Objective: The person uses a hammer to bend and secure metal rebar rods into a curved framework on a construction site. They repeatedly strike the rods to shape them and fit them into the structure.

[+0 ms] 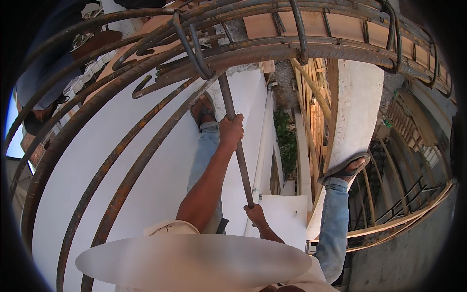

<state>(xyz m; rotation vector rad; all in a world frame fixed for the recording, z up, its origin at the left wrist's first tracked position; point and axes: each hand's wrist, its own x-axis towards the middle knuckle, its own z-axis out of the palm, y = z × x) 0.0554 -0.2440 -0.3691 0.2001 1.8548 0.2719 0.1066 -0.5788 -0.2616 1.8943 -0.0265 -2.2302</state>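
A long dark metal bar (241, 163) slants from near my body up to a bundle of steel reinforcing bars (233, 59). My left hand (231, 131) is wrapped round the bar's middle, with the forearm stretched forward. Lower down, my right hand (255, 214) grips the bar near its near end. The bar's upper part meets the bundle beside a bent steel stirrup (192, 46); how the two engage is hard to make out. Several long rusty rebars (138, 170) curve down the left side from the bundle.
My left foot (202, 109) rests by a white wall surface (160, 194), my right foot (357, 165) on a concrete beam (357, 107). A drop with timber planks (316, 97) lies between them. Wooden framing (399, 224) is below right. Another person (44, 78) is at far left.
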